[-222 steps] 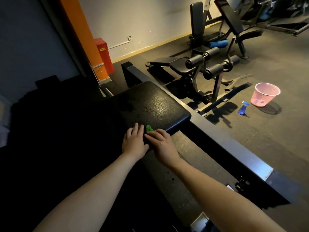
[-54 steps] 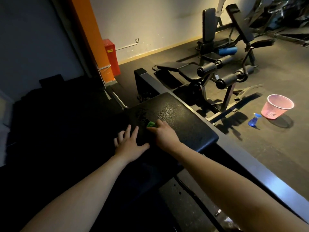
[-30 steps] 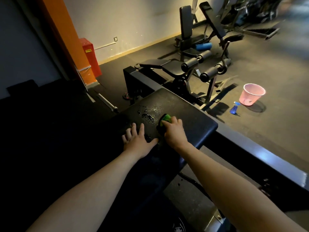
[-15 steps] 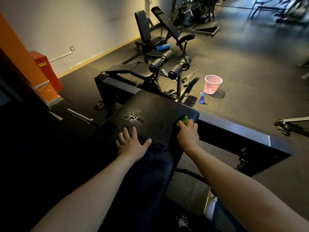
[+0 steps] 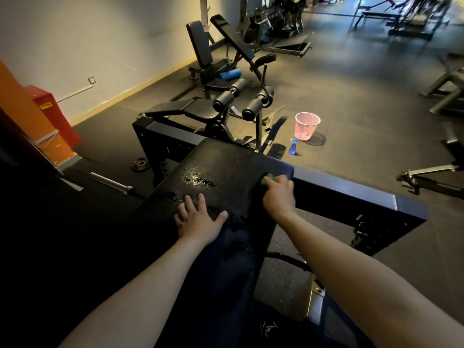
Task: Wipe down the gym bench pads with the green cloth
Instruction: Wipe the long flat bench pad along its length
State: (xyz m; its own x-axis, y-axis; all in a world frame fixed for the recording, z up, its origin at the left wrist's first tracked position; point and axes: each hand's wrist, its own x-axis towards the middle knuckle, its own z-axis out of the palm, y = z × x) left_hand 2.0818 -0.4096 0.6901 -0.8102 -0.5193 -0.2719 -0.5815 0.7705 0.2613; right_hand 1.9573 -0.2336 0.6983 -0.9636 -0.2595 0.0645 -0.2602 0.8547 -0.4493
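A black padded gym bench pad [image 5: 226, 167] runs away from me, with wet droplets glistening near its middle. My right hand [image 5: 279, 195] grips a bunched green cloth [image 5: 269, 178] at the pad's far right corner; only a small green edge shows past the fingers. My left hand [image 5: 198, 217] lies flat on the pad, fingers spread, near the left side and closer to me.
A dark steel frame beam [image 5: 351, 192] crosses behind the pad. On the floor beyond stand a blue spray bottle [image 5: 292, 147] and a pink mesh basket [image 5: 307, 126]. Another bench with roller pads [image 5: 223, 100] stands further back. A barbell [image 5: 110, 183] lies left.
My right hand has swept the cloth from the pad's middle to its far right corner. The left hand has stayed flat on the pad. The view has swung right.
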